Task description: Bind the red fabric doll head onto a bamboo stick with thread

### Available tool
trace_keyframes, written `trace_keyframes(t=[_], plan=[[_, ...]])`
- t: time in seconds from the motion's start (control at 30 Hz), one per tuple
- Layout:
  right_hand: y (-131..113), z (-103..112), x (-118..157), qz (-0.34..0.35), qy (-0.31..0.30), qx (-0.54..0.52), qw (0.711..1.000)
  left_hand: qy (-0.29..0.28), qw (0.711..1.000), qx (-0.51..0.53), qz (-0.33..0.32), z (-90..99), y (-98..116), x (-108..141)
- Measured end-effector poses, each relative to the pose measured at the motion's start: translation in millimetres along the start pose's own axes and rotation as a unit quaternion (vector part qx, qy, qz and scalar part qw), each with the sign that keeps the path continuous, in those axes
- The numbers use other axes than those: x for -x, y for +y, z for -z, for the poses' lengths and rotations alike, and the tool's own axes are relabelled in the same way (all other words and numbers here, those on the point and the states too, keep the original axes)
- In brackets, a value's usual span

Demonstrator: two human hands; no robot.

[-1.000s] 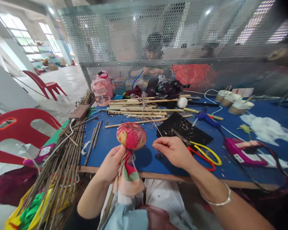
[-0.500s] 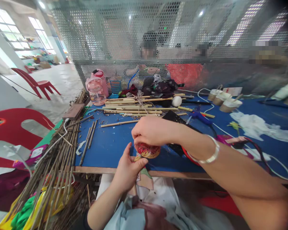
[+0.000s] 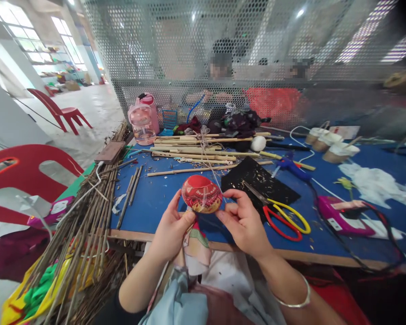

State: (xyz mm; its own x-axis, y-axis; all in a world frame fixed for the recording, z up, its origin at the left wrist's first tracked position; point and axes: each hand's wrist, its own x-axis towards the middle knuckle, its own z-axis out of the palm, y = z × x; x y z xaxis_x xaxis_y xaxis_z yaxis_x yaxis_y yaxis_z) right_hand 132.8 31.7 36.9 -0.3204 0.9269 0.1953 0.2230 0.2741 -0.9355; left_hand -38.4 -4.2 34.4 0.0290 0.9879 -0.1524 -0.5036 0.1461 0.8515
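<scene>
On my feed I saw the ball [image 3: 202, 194] at six o'clock — left hand [image 3: 170, 231] pinching the cloth [image 3: 196, 248] beneath it, right hand [image 3: 248, 225] pinching the string [image 3: 217, 180] just beside it. Scissors [image 3: 269, 201] lay at four — near that hand.

Fingers of the left hand [image 3: 171, 232] hide the neck of the patterned cloth ball [image 3: 202, 193]. The thread [image 3: 217, 180] is too fine to follow at the right hand [image 3: 246, 227]. Behind the perforated panel [image 3: 169, 49], a co-worker's head [image 3: 221, 65] is blurred. The left edge crops the near red chair [image 3: 34, 174]. Pale scraps [image 3: 256, 173] are too small to identify.
</scene>
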Motion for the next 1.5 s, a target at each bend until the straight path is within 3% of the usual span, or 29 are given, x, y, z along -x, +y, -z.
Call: trace_keyframes(t=[0.23, 0.4, 0.47, 0.6, 0.67, 0.7, 0.77, 0.8, 0.83, 1.0, 1.2, 1.3, 1.37, 1.43, 1.5], plan=[[20, -6, -1, -0.043, -0.048, -0.105, 0.992, -0.048, 0.993, 0.075, 0.083, 0.1, -5, 4], [26, 0, -10, -0.01, -0.107, -0.118, 0.987, -0.072, 0.964, 0.15, 0.206, 7.0, -24, -1], [22, 7, -15, 0.001, -0.136, -0.099, 0.986, -0.052, 0.968, 0.119, 0.215, 6.9, -29, -4], [8, 22, -26, 0.014, -0.145, 0.065, 0.987, 0.015, 0.992, 0.005, 0.127, 6.8, -28, -9], [5, 26, -31, 0.01, -0.144, 0.149, 0.978, 0.071, 0.994, -0.072, 0.029, 11.3, -21, -9], [5, 27, -34, 0.006, -0.142, 0.18, 0.973, 0.115, 0.983, -0.14, -0.041, 14.9, -16, -9], [6, 27, -39, 0.0, -0.137, 0.228, 0.964, 0.2, 0.922, -0.288, -0.165, 22.8, -4, -10], [6, 26, -40, -0.001, -0.134, 0.249, 0.959, 0.223, 0.893, -0.34, -0.194, 26.2, 2, -11], [6, 25, -42, -0.002, -0.132, 0.267, 0.955, 0.229, 0.88, -0.367, -0.194, 28.5, 8, -11], [-5, 19, -46, -0.033, -0.131, 0.347, 0.928, 0.213, 0.884, -0.389, -0.15, 21.0, 30, -14], [-16, 14, -46, -0.041, -0.131, 0.415, 0.9, 0.237, 0.849, -0.455, -0.128, 12.8, 24, -15], [-16, 13, -46, -0.046, -0.135, 0.433, 0.89, 0.205, 0.841, -0.46, -0.198, 12.8, 20, -22], [-15, 13, -45, -0.045, -0.132, 0.436, 0.889, 0.135, 0.824, -0.488, -0.255, 9.0, 19, -30], [-13, 13, -44, -0.042, -0.127, 0.428, 0.894, 0.038, 0.812, -0.521, -0.262, 2.9, 16, -41], [-10, 13, -43, -0.045, -0.122, 0.408, 0.904, -0.023, 0.82, -0.525, -0.228, -2.8, 12, -51]])
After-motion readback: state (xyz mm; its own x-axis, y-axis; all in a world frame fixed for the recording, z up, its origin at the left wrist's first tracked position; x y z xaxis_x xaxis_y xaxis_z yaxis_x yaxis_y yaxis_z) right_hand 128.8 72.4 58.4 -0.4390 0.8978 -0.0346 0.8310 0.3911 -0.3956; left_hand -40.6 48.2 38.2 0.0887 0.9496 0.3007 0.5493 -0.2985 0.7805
